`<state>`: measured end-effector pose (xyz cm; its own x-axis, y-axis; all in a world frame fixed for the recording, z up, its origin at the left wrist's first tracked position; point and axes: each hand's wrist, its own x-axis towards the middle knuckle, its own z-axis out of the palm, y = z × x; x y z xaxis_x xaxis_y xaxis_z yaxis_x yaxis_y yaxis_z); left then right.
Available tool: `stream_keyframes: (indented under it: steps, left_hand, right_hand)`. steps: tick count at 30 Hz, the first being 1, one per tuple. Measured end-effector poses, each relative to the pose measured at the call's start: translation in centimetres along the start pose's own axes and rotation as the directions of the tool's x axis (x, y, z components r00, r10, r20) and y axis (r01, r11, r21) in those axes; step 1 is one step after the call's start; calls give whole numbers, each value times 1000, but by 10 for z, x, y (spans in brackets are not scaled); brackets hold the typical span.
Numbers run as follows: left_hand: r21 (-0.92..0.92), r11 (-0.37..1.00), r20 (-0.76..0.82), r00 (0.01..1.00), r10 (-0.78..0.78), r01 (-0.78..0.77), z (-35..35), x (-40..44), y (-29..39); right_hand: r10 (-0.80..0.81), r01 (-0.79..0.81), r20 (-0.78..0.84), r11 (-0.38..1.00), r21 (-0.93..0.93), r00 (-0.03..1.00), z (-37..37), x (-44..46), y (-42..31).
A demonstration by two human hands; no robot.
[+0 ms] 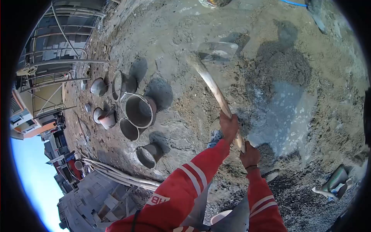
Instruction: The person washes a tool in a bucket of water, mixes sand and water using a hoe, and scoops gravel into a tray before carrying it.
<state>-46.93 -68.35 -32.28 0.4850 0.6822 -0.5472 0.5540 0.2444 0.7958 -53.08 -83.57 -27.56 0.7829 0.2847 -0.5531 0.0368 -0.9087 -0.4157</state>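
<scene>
A long, pale wooden handle (211, 84) runs from my hands toward the top of the view. At its muddy far end is a flat, mortar-coated blade (220, 48), like a hoe's, lying on wet grey ground. My left hand (229, 127) is closed around the handle's lower part. Closer to the handle's near end, my right hand (250, 155) is wrapped around it too. Beside the tool, on the right, are a mound of wet grey mix (284, 63) and a shallow puddle (286, 116).
Several mortar-stained buckets stand to the left, including a large one with a wire handle (150, 110) and a smaller one (154, 150). Long pipes (123, 177) and stacked blocks (87, 199) lie lower left. Scaffolding (63, 62) rises upper left. A torn bag (337, 181) lies lower right.
</scene>
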Motion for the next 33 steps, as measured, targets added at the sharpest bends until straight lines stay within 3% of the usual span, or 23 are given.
stream_keyframes:
  steps: [2, 3, 4, 5, 7, 8, 9, 10, 12, 14, 15, 17, 19, 21, 22, 23, 24, 25, 26, 28, 30, 32, 33]
  left_hand:
    - [214, 959, -1, 982, 187, -183, 7, 76, 55]
    - [469, 776, -28, 871, 490, -422, 14, 127, 57]
    - [310, 849, 32, 897, 440, -428, 22, 172, 70]
    - [439, 701, 69, 800, 597, -561, 30, 211, 84]
    - [446, 798, 164, 913, 373, -406, 45, 245, 133]
    - [580, 688, 217, 897, 386, -437, 56, 275, 134]
    - [690, 556, 274, 878, 392, -463, 65, 294, 129]
    - [690, 556, 282, 880, 383, -463, 68, 277, 136]
    - [762, 559, 325, 940, 105, -326, 68, 229, 158]
    - [852, 288, 403, 899, 169, -436, 67, 210, 129]
    - [849, 314, 414, 904, 105, -425, 66, 182, 128]
    - [825, 361, 410, 900, 147, -435, 69, 147, 107]
    - [798, 403, 420, 893, 159, -448, 69, 106, 97]
    - [752, 587, 369, 930, 2, -299, 85, 70, 90]
    - [743, 590, 388, 922, 5, -316, 94, 58, 86]
    - [531, 841, 365, 923, -119, -101, 100, 48, 80]
    - [257, 954, 377, 894, -244, 153, 107, 39, 76]
    - [264, 953, 384, 889, -248, 152, 113, 29, 70]
    - [90, 961, 373, 886, -277, 262, 117, 20, 69]
    - [-139, 889, 339, 865, -371, 436, 118, -11, 64]
    - [-124, 882, 364, 848, -385, 454, 115, -63, 45]
    - [-227, 840, 304, 856, -419, 492, 114, -87, 6]
    - [-242, 840, 292, 862, -414, 485, 108, -91, 6]
  right_hand:
    - [12, 2, -47, 961, 276, 999, 26, 78, -35]
    - [-18, 47, -101, 955, 294, 995, 9, 112, -68]
    - [-18, 85, -159, 902, 424, 987, 3, 144, -92]
    - [16, 91, -195, 846, 525, 981, 17, 182, -106]
    - [-71, 177, -179, 703, 689, 981, 16, 237, -130]
    - [-104, 228, -203, 487, 843, 974, 39, 261, -133]
    - [-91, 213, -194, 489, 846, 977, 42, 255, -140]
    - [4, 81, -89, 391, 917, 996, 40, 249, -151]
    - [117, -106, 83, 201, 974, 990, 17, 219, -161]
    - [156, -165, 152, 70, 984, 976, -8, 170, -162]
    - [171, -187, 182, 19, 982, 968, -12, 145, -157]
    - [237, -219, 189, 107, 970, 953, -24, 109, -139]
    - [206, -273, 253, 78, 959, 945, -42, 78, -110]
    - [195, -321, 305, 56, 945, 932, -66, 55, -63]
    - [171, -321, 295, 157, 934, 940, -82, 45, -40]
    - [146, -324, 295, 255, 911, 944, -95, 31, -18]
    - [109, -251, 227, 358, 899, 968, -114, 15, -2]
    - [91, -171, 145, 509, 843, 985, -122, -5, 14]
    - [56, -89, 70, 645, 759, 996, -124, -26, 32]
    - [35, 4, -47, 755, 656, 998, -110, -65, 81]
    - [27, -54, 58, 837, 545, 998, -90, -84, 137]
    - [-2, 2, -1, 972, 235, 1000, -52, -98, 180]
    - [-20, 19, 3, 973, 232, 1000, -47, -97, 182]
